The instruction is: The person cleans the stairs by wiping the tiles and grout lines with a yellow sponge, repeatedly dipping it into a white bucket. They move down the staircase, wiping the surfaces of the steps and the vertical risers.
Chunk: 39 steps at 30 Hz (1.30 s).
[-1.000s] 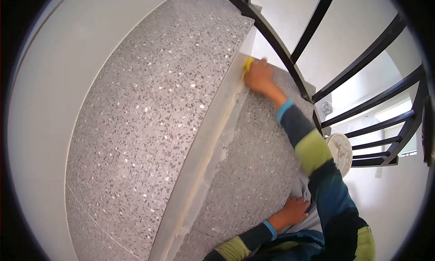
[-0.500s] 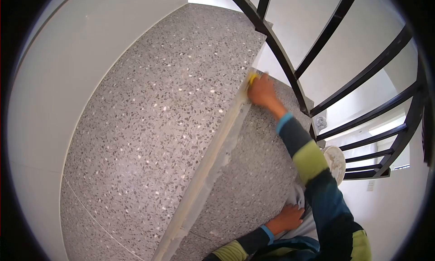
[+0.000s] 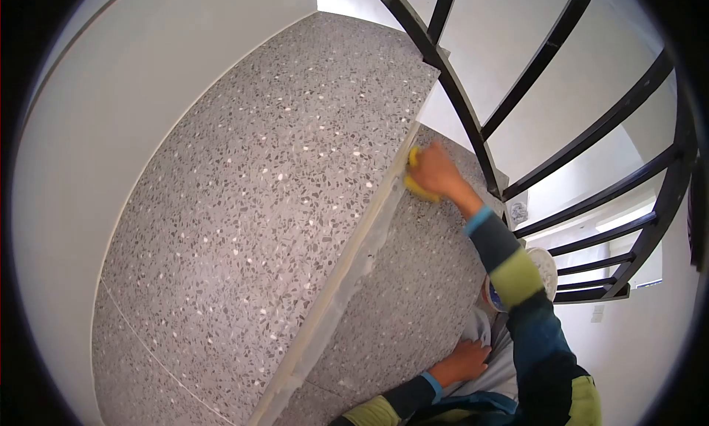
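Note:
My right hand [image 3: 437, 172] is closed on a yellow sponge [image 3: 422, 189], at the upper end of the long pale strip [image 3: 347, 260] along the step's front edge. The speckled stone step [image 3: 251, 204] spreads out to the left of the strip, and the lower step [image 3: 406, 278] lies to its right. My left hand [image 3: 464, 361] rests against my grey-clad leg near the bottom, its fingers bent; whether it holds anything is hidden.
Black metal railing bars [image 3: 543, 56] curve along the right. A white bucket [image 3: 543, 269] stands beside my right sleeve, with a blue-and-white container [image 3: 493, 294] partly hidden there. A pale curved wall [image 3: 66, 167] bounds the steps on the left.
My right hand has moved down and slightly right with the yellow sponge, and more of the sponge shows. The view has shifted slightly. My left hand stays by my leg.

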### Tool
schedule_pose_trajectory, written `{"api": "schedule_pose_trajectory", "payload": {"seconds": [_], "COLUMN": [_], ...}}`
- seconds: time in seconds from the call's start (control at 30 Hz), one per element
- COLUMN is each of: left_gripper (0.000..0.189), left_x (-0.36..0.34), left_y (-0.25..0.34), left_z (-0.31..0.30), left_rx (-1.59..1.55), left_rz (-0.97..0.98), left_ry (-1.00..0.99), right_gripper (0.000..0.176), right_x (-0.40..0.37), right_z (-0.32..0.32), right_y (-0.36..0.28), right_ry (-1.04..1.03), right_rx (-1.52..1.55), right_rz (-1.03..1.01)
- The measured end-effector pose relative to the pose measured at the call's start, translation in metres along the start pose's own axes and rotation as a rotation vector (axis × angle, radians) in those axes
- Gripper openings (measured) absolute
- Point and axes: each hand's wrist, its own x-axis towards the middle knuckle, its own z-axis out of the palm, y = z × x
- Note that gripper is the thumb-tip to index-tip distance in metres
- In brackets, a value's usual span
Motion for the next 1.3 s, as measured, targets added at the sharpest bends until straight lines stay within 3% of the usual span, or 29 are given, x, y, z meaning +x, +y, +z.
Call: {"api": "schedule_pose_trajectory", "payload": {"seconds": [0.03, 0.07, 0.13, 0.23, 0.27, 0.33, 0.37, 0.43, 0.6, 0.7, 0.77, 0.87, 0.9, 1.07, 1.13, 1.3], "left_gripper": [0.043, 0.045, 0.047, 0.05, 0.05, 0.05, 0.047, 0.044, 0.046, 0.047, 0.047, 0.047, 0.046, 0.046, 0.046, 0.046], "left_x": [0.001, 0.002, 0.001, -0.005, -0.005, -0.004, -0.003, -0.004, -0.008, -0.011, -0.006, -0.005, -0.005, -0.004, -0.003, -0.006], "left_y": [-0.002, -0.005, -0.002, 0.006, 0.007, 0.007, 0.004, 0.003, 0.004, 0.011, 0.009, 0.002, 0.001, 0.002, 0.001, 0.004], "left_z": [0.004, 0.01, 0.01, -0.007, -0.009, -0.007, -0.002, 0.0, -0.009, -0.018, -0.015, -0.005, -0.002, -0.001, -0.001, -0.01], "left_rx": [-0.003, -0.002, -0.015, -0.023, -0.006, 0.006, 0.0, -0.007, -0.027, -0.008, -0.007, -0.006, -0.005, -0.011, -0.014, -0.051], "left_rz": [0.008, 0.016, 0.027, -0.001, -0.021, -0.03, -0.038, -0.032, -0.003, -0.024, -0.014, 0.003, 0.029, 0.005, -0.003, 0.018], "left_ry": [0.007, 0.059, 0.112, 0.059, 0.023, -0.002, 0.006, 0.021, -0.005, -0.041, -0.045, -0.005, 0.037, 0.012, 0.01, 0.006], "right_gripper": [0.025, 0.025, 0.017, 0.02, 0.02, 0.041, 0.041, 0.048, 0.049, 0.048, 0.042, 0.032, 0.023, 0.019, 0.022, 0.023], "right_x": [-0.02, -0.035, -0.061, -0.056, -0.049, -0.036, -0.034, -0.039, -0.061, -0.044, -0.022, 0.0, 0.01, 0.043, 0.061, 0.071], "right_z": [-0.019, -0.046, -0.09, -0.09, -0.091, -0.081, -0.073, -0.05, -0.009, 0.0, -0.001, 0.005, 0.011, 0.017, 0.024, -0.008], "right_y": [-0.001, -0.009, -0.025, -0.036, -0.033, -0.022, -0.015, 0.0, 0.026, 0.027, 0.016, 0.007, 0.015, 0.032, 0.038, 0.031], "right_ry": [-0.136, -0.14, -0.51, -0.647, -0.639, -0.194, -0.196, 0.223, 0.319, 0.425, 0.567, 0.505, 0.568, 0.479, 0.46, 0.295], "right_rx": [0.053, 0.04, -0.249, -0.479, -0.497, -0.515, -0.532, 0.013, 0.153, 0.167, 0.097, 0.005, 0.016, 0.039, -0.151, -0.096], "right_rz": [-0.117, -0.124, -0.251, -0.298, -0.306, -0.455, -0.459, -0.374, -0.384, -0.272, -0.04, 0.021, -0.076, -0.066, 0.052, 0.178]}}
